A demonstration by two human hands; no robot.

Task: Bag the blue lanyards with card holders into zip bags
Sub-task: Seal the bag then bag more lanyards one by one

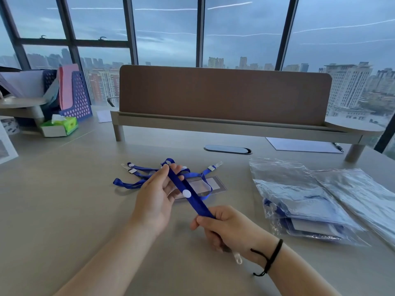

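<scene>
Stretching between both hands above the desk (64, 189) is one folded blue lanyard (188, 194), its doubled strap taut and bearing a white round snap. The left hand (157, 196) pinches the far end between thumb and fingertips; the right hand (224, 226) curls its fingers round the near end, a clear clip dangling below the wrist. Just beyond, loose lanyards (145, 175) lie tangled on a clear card holder (205, 185); their number cannot be told, though three white-tabbed clip ends show. To the right lie two piles of zip bags (363, 195), the nearer filled bag (303, 212) showing blue strap and card holders inside. A black cord bracelet (271, 258) circles the right wrist.
</scene>
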